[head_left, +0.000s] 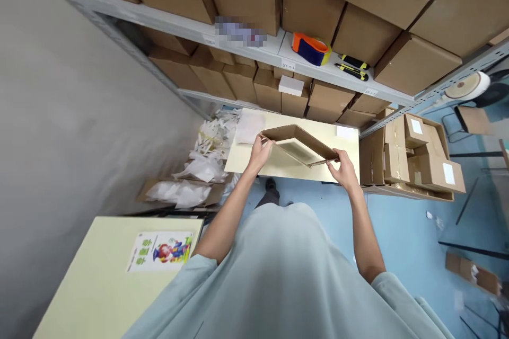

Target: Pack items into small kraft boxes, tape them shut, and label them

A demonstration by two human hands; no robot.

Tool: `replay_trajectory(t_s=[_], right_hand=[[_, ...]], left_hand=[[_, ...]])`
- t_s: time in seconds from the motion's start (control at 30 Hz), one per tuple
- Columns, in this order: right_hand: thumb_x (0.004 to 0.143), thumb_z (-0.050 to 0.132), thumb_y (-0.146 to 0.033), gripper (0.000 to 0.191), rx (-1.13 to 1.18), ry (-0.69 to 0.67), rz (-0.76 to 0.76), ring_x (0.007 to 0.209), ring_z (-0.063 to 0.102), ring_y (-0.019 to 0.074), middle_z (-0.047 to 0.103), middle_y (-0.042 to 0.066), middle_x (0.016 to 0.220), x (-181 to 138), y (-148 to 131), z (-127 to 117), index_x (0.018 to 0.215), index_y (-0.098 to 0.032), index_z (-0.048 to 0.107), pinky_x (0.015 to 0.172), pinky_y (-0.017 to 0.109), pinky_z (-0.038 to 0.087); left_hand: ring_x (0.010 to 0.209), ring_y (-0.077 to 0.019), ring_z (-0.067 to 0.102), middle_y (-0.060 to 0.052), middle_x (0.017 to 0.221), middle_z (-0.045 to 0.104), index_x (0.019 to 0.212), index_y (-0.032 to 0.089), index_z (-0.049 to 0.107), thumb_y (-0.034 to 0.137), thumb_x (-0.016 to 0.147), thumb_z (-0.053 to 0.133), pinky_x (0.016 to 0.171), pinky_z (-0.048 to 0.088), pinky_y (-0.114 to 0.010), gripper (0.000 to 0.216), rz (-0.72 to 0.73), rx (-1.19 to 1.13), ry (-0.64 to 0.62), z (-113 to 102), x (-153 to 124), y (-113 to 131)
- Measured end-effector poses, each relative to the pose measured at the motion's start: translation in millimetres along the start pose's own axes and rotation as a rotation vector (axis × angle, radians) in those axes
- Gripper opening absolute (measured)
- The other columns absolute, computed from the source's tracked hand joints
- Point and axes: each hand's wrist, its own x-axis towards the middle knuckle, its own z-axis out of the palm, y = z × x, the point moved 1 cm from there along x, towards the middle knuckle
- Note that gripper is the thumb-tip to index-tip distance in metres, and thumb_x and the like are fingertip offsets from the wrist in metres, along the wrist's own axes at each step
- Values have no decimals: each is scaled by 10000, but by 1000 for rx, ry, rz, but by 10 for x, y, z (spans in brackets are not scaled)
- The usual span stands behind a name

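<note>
1 brown half-folded box, left hand and right hand fingers clamped on ends

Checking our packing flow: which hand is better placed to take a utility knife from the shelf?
Probably the right. The right hand sits almost straight below the utility knives on the shelf. The left hand holds the cardboard box at its other end, well off to the side. Both hands grip the box.
</note>
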Motion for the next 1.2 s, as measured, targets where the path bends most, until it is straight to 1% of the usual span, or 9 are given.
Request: replay_trajectory(t_s=[0.17,0.37,0.47,0.6,0.7,0.83,1.0,1.13,1.2], right_hand=[[1037,655,-611,705,-11,102,149,1339,717,368,679,236,1496,342,-27,270,1582,-167,600,1232,598,604],[1031,601,-785,939,-79,453,373,1469,661,376,527,303,1673,422,-117,574,1691,-133,457,1178,571,647],[969,688,-809,907,-98,522,564,1259,785,371,633,301,1572,213,-233,613,1584,-156,555,984,532,711],[999,617,-656,532,-126,318,714,877,852,357,846,208,1130,93,-382,552,1217,-188,745,855,500,681],[1033,512,-509,429,-252,260,675,878,856,386,852,176,902,290,-396,403,1127,-191,784,848,481,645],[1072,462,-435,448,-309,185,508,904,858,368,875,208,1066,746,-240,229,1205,-172,799,832,449,622],[1112,485,-422,408,-266,-26,299,1031,847,369,841,204,1324,1085,-3,258,1246,-205,803,920,491,654],[1179,463,-545,486,-178,-104,149,1324,779,378,811,180,1461,1037,135,284,1233,-232,830,1102,522,640],[1198,442,-598,543,-177,-139,119,1325,775,367,826,171,1440,990,211,270,1279,-224,827,1105,509,626]], left_hand=[[1219,-313,753,-99,1268,798,1180,225,771,30,806,817,1075,598,-386,424,63,311,-204,284,257,89],[1042,-362,753,-48,914,753,1173,256,796,232,727,1035,1108,556,-408,507,83,474,-319,391,569,297],[982,-347,752,-76,1025,756,1092,267,818,301,706,1069,1054,577,-400,462,141,547,-392,426,756,374],[981,-336,777,-93,1130,784,973,273,821,227,793,977,1025,599,-400,242,181,602,-516,483,872,316],[1070,-352,795,-100,1101,796,956,263,827,229,827,935,1009,622,-383,172,74,494,-430,471,839,190],[1148,-374,795,-126,1128,793,971,258,850,237,845,927,988,641,-380,149,-46,367,-228,427,653,121],[1089,-350,795,-116,1198,803,1069,274,888,222,870,936,1037,617,-385,212,62,495,-232,593,348,211],[1161,-331,785,-109,1148,833,966,288,872,262,949,889,1088,600,-365,36,122,438,-189,770,252,146],[1108,-314,794,-109,1067,840,927,276,842,312,1055,772,1058,609,-378,151,182,569,-182,807,290,57]])
